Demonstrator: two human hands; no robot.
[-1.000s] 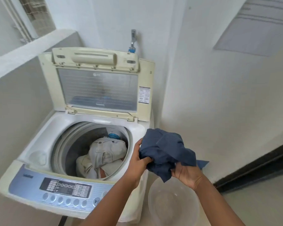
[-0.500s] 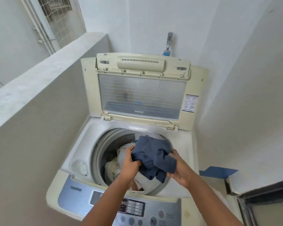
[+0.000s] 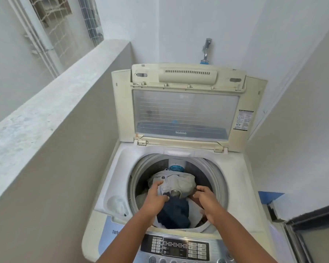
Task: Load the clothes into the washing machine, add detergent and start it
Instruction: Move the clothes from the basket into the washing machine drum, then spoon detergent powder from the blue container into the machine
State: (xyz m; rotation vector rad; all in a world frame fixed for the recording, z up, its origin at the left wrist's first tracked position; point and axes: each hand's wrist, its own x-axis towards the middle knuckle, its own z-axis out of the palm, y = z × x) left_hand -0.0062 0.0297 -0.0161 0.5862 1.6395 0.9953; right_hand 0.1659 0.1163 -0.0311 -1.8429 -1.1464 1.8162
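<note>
The top-loading washing machine (image 3: 118,168) stands with its lid (image 3: 184,111) raised. In the drum (image 3: 217,179) lies a beige garment (image 3: 177,182), and a dark blue garment (image 3: 176,211) sits in front of it. Both my hands are down inside the drum opening. My left hand (image 3: 157,196) rests with straight fingers on the beige garment, its thumb touching the blue one. My right hand (image 3: 203,199) is at the right edge of the clothes with loosely curled fingers and holds nothing that I can see.
The control panel (image 3: 179,247) runs along the machine's front edge under my forearms. A recessed compartment (image 3: 116,205) is at the drum's left. A low wall ledge (image 3: 55,92) hems in the left side and white walls the right. A tap (image 3: 206,50) sits behind the lid.
My hands carried the bunched blue garment from the right over the drum and lowered it in. It now lies on the load, out of my grip.
</note>
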